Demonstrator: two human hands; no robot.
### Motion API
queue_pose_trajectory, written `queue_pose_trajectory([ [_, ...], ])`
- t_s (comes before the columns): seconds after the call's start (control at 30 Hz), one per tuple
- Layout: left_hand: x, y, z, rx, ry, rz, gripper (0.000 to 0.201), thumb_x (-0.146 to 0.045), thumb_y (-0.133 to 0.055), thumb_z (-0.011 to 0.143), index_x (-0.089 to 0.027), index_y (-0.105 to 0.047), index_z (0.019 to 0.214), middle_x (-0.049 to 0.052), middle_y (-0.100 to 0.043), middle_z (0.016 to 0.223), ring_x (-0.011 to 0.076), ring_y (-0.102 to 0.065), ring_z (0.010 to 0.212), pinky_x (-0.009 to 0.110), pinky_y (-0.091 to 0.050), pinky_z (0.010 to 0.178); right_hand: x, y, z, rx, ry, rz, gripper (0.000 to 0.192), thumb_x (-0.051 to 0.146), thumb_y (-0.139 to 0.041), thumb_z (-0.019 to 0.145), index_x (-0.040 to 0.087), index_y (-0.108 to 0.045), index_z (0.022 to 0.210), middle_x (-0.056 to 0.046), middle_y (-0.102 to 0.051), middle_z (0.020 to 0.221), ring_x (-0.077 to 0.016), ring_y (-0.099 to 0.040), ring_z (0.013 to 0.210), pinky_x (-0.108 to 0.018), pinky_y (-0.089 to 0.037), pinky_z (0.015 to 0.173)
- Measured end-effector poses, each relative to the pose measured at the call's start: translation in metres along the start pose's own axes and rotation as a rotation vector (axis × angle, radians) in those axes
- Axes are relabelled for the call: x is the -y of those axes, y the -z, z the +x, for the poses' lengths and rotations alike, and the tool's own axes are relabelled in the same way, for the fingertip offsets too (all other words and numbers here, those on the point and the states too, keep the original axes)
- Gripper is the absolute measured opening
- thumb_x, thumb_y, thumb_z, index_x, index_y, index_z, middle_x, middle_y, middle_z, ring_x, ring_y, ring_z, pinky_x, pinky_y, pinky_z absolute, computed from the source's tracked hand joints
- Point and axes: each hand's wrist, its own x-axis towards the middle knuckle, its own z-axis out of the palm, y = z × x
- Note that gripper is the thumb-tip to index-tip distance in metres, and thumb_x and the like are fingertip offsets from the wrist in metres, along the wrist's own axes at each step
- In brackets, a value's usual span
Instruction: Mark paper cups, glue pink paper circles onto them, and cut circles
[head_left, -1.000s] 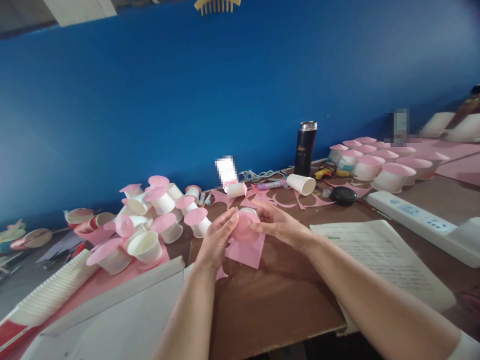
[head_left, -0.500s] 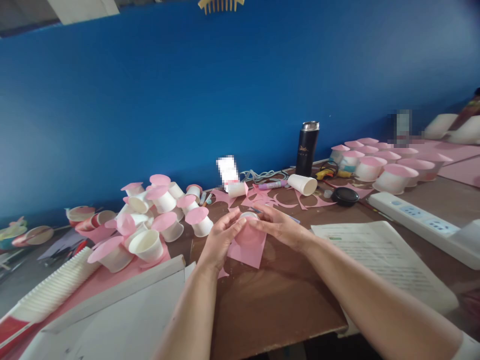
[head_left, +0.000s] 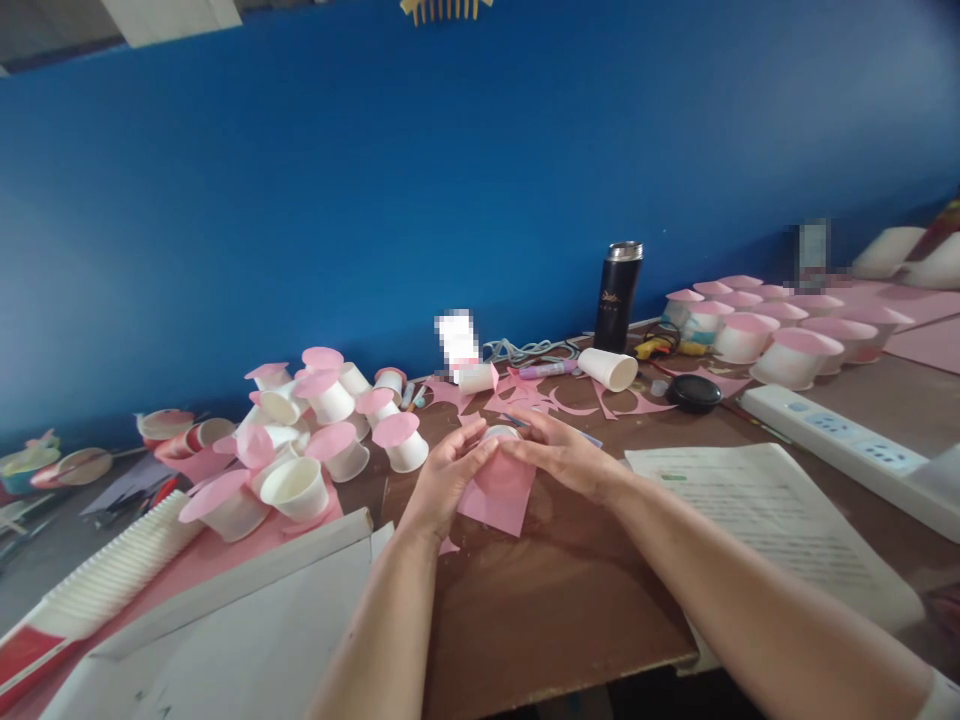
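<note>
In the middle of the head view, a squarish piece of pink paper is pinched between my two hands, its lower part hanging free. Just behind its top edge shows the pale round end of a paper cup, mostly hidden by paper and fingers. My left hand grips the left side, thumb on the paper's face and fingers behind. From the right, my right hand has its thumb on the paper too, the fingers curled around the back. Pink paper offcuts lie just beyond the hands.
To the left, white cups with pink discs crowd together near a long cup stack. A black flask, a lying cup and a black round case stand behind. Rightward are printed sheets and a power strip.
Hardly anything differs. Both hands keep their hold on the pink paper and cup, while the whole view has shifted very slightly.
</note>
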Motion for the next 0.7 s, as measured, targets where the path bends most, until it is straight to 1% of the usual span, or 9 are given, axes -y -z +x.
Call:
queue_pose_trajectory([
  [0.1, -0.002, -0.002, 0.000, -0.013, 0.017, -0.034, 0.055, -0.040, -0.075, 0.072, -0.023, -0.062, 0.122, 0.011, -0.054, 0.138, 0.0299, -0.051, 0.124, 0.041, -0.040, 0.102, 0.003, -0.001, 0.000, -0.002, -0.002, 0.020, 0.056, 0.048, -0.068, 0.078, 0.026, -0.055, 0.128, -0.006, -0.064, 0.115, -0.0277, -0.058, 0.109, -0.043, -0.048, 0.092],
  [0.3, -0.002, -0.001, -0.002, -0.018, 0.052, -0.123, 0.053, -0.040, -0.075, 0.071, -0.022, -0.064, 0.119, 0.010, -0.058, 0.132, 0.0296, -0.054, 0.120, 0.038, -0.044, 0.097, 0.012, 0.000, -0.003, -0.088, -0.014, 0.019, 0.046, 0.049, -0.071, 0.075, 0.028, -0.063, 0.115, -0.006, -0.064, 0.116, -0.0282, -0.059, 0.108, -0.043, -0.048, 0.092],
  [0.47, 0.000, 0.001, -0.001, -0.011, 0.033, -0.122, 0.054, -0.040, -0.075, 0.072, -0.023, -0.063, 0.122, 0.010, -0.060, 0.130, 0.0289, -0.055, 0.118, 0.039, -0.043, 0.097, 0.012, 0.000, -0.003, -0.063, -0.042, 0.039, 0.047, 0.050, -0.070, 0.075, 0.028, -0.063, 0.116, -0.005, -0.066, 0.112, -0.0279, -0.060, 0.106, -0.042, -0.049, 0.090],
  [0.57, 0.000, 0.002, -0.001, 0.014, 0.026, -0.149, 0.054, -0.039, -0.074, 0.073, -0.022, -0.062, 0.123, 0.010, -0.057, 0.134, 0.0292, -0.052, 0.122, 0.039, -0.043, 0.098, 0.013, -0.001, -0.003, -0.081, -0.028, 0.082, 0.041, 0.049, -0.069, 0.077, 0.027, -0.066, 0.111, -0.005, -0.066, 0.114, -0.0272, -0.060, 0.107, -0.041, -0.049, 0.091],
  [0.7, 0.000, 0.003, -0.001, -0.003, 0.030, -0.161, 0.052, -0.038, -0.075, 0.072, -0.022, -0.064, 0.120, 0.010, -0.057, 0.134, 0.0287, -0.053, 0.121, 0.038, -0.043, 0.098, 0.015, -0.003, -0.004, -0.085, -0.024, 0.156, 0.034, 0.048, -0.068, 0.077, 0.028, -0.069, 0.105, -0.004, -0.068, 0.111, -0.0266, -0.062, 0.105, -0.040, -0.051, 0.088],
])
